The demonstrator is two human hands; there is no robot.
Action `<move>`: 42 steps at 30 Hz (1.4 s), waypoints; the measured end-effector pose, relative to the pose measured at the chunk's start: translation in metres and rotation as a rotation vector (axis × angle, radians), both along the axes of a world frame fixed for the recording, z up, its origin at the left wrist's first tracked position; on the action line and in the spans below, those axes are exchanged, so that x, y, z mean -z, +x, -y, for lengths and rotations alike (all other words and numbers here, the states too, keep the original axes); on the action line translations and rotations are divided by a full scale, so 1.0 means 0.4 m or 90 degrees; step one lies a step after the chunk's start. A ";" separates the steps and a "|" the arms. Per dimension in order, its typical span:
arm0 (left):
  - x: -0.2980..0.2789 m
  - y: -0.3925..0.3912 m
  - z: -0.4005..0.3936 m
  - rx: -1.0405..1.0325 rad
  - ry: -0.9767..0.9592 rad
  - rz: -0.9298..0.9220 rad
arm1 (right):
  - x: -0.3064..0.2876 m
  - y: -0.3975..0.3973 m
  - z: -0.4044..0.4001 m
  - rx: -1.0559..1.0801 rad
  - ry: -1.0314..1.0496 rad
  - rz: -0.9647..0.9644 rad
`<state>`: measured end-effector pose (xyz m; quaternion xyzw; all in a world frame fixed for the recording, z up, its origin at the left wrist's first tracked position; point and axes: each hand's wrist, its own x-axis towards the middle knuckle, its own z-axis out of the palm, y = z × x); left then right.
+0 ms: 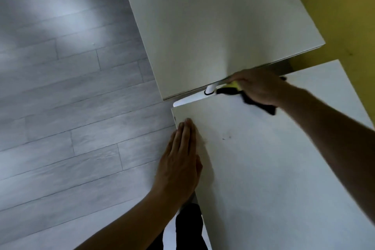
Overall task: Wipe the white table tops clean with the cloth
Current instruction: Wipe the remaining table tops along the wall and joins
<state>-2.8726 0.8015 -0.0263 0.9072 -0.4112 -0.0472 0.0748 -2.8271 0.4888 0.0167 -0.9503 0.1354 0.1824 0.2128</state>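
Yellow-and-black cloth (243,93) sits bunched under the curled fingers of the right hand (258,89), which grips it at the far edge of the near white table top (274,168), just by the gap where the far table top (213,26) overlaps. A white leg (210,89) shows in that gap, just beside the cloth. Left hand (180,160) lies flat, fingers straight and pressed together, on the near top's left edge (small dark specks, perhaps dirt, mark the surface nearby). Grey plank floor (60,97) lies left; a yellow wall (345,16) stands right.
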 end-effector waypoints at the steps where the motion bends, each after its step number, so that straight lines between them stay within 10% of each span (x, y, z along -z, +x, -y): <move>1: 0.008 -0.005 0.004 -0.010 0.006 -0.014 | -0.004 -0.010 0.036 0.017 -0.024 -0.012; 12: 0.021 -0.025 0.021 -0.050 -0.029 -0.014 | 0.007 0.084 -0.331 -0.156 0.067 0.094; 24: 0.037 -0.031 0.023 -0.025 -0.045 0.029 | 0.031 -0.098 0.128 0.160 -0.074 0.158; 33: 0.024 -0.056 0.057 -0.077 -0.029 0.012 | 0.084 -0.024 -0.217 -0.055 -0.088 0.241; 42: 0.038 -0.064 0.133 0.074 -0.090 -0.029 | 0.108 -0.104 0.056 0.081 -0.121 0.383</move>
